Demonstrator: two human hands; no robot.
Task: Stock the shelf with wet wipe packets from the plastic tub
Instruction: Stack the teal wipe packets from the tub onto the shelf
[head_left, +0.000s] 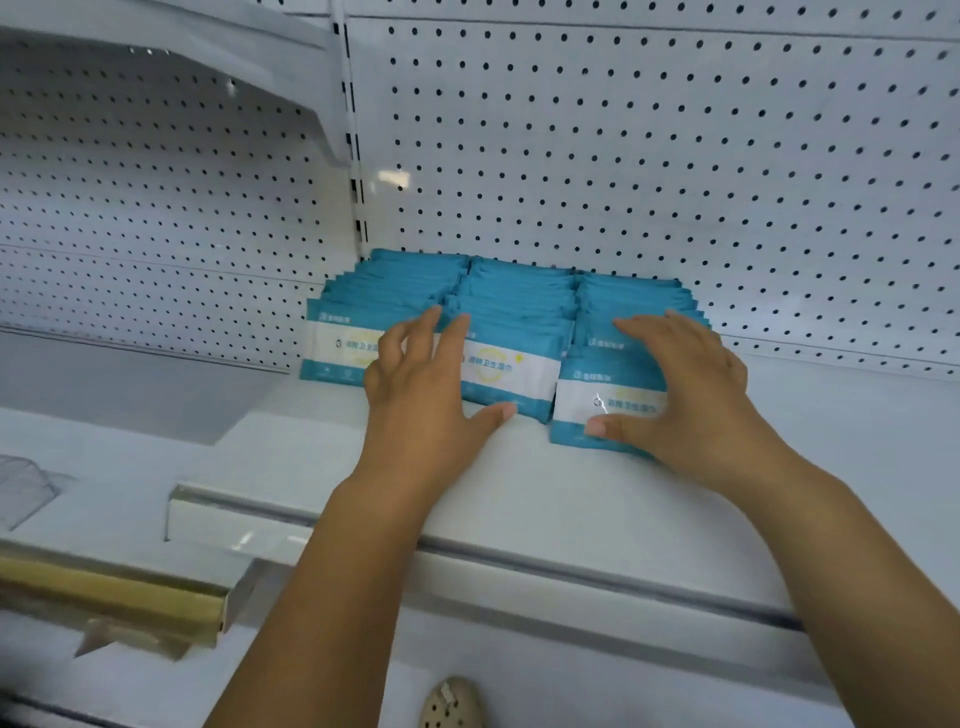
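Three rows of blue and white wet wipe packets (511, 306) stand upright on the white shelf (519, 499), running back to the pegboard wall. My left hand (423, 389) is spread against the front packets of the left and middle rows, fingers straight. My right hand (685, 389) lies with straight fingers over the front packet of the right row (587, 395), thumb along its lower edge. That front packet leans forward, nearer than the others. The plastic tub is out of view.
A white pegboard back wall (675, 156) rises behind the rows. A slotted upright (358, 208) divides this bay from the left bay, whose lower shelf (104, 384) sits further left. A shoe (452, 704) shows on the floor below.
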